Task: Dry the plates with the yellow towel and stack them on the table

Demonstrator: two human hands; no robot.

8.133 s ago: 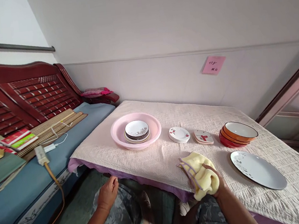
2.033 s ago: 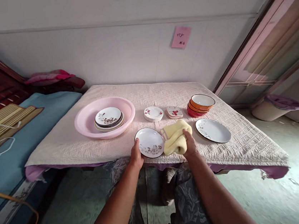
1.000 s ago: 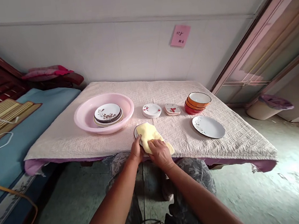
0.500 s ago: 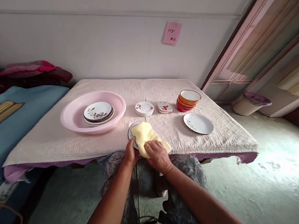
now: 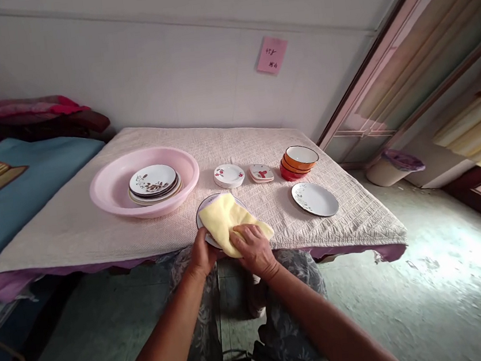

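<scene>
At the table's front edge my left hand [image 5: 203, 252] grips the left rim of a white plate [image 5: 201, 209] with a dark edge. A pale yellow cloth [image 5: 221, 216] covers most of that plate. Bunched under the fingers of my right hand [image 5: 252, 249], the cloth is pressed on the plate's face, and one corner sticks out to the right. Behind the plate stands a stack of small flower-patterned plates [image 5: 229, 175]. To its right are small squarish dishes [image 5: 261, 172] with a red design.
A pink basin [image 5: 106, 187] on the left holds stacked plates [image 5: 153, 180]. Stacked orange and red bowls [image 5: 299, 162] stand at the right, behind white plates [image 5: 314, 198]. A pale quilted cloth [image 5: 253, 135] covers the table. A bin [image 5: 389, 169] is on the floor at right.
The plate has moved slightly left and turned, with more of its rim showing. My right hand and the cloth have shifted a little over it. The whole view has swung slightly right.
</scene>
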